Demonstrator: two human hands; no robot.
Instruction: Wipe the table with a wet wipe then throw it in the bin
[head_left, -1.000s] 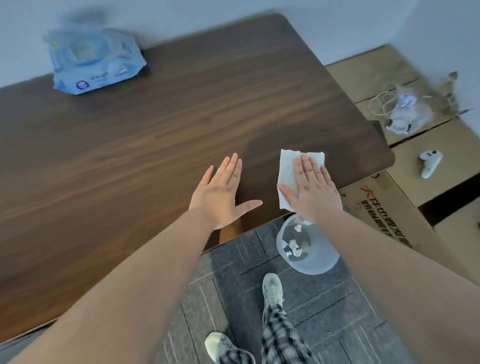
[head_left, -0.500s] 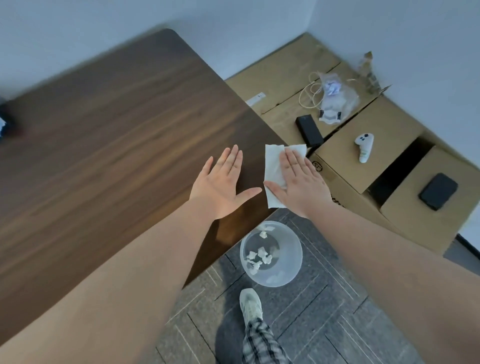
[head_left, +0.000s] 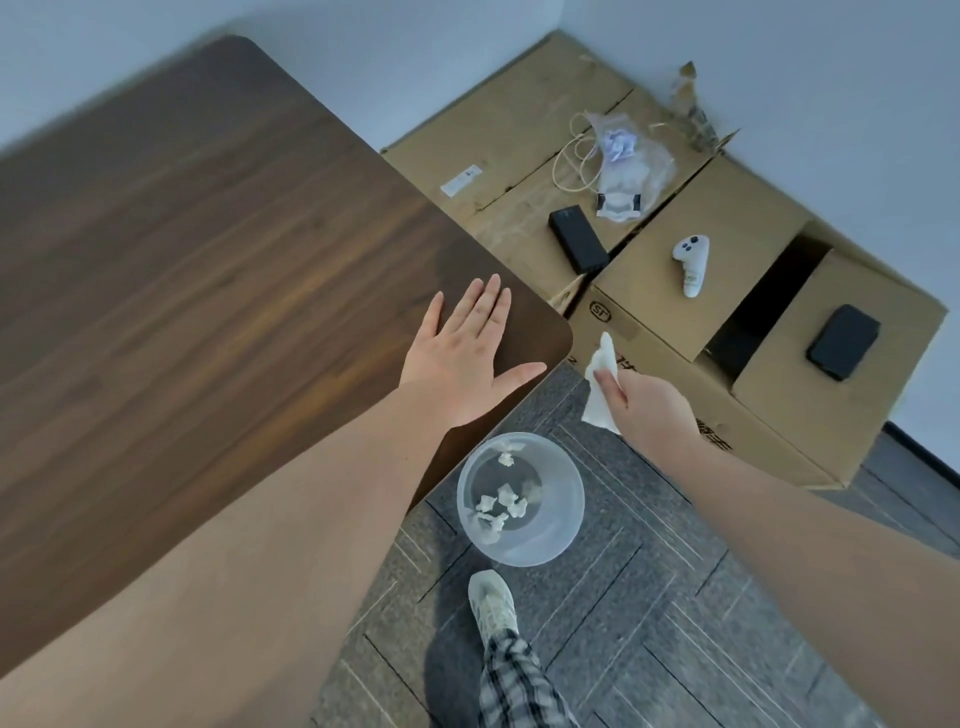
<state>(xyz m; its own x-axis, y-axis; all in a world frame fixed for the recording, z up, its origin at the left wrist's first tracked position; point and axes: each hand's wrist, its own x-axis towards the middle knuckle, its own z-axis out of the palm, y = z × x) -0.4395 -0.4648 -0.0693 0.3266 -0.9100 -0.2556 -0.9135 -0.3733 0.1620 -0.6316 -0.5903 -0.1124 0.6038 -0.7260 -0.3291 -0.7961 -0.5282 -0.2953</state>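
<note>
The dark wooden table (head_left: 208, 249) fills the left of the view. My left hand (head_left: 465, 353) lies flat and open on its near right corner, thumb past the edge. My right hand (head_left: 649, 410) is off the table to the right, in the air, pinching a white wet wipe (head_left: 600, 387) that hangs crumpled from thumb and fingers. Below and left of that hand, on the floor, stands a clear round bin (head_left: 550, 540) holding several crumpled wipes. The wipe is above the floor just beyond the bin's far rim.
Cardboard boxes (head_left: 737, 218) line the wall to the right, carrying a white controller (head_left: 692, 262), a black power bank (head_left: 578, 238), a black case (head_left: 842, 342) and a plastic bag with cables (head_left: 623, 166). My shoe (head_left: 491, 605) stands on grey carpet by the bin.
My right hand has lifted the wipe off the table's corner and moved right, past the edge. The view swung right, so the wipe pack is out of sight. My left hand stays on the table.
</note>
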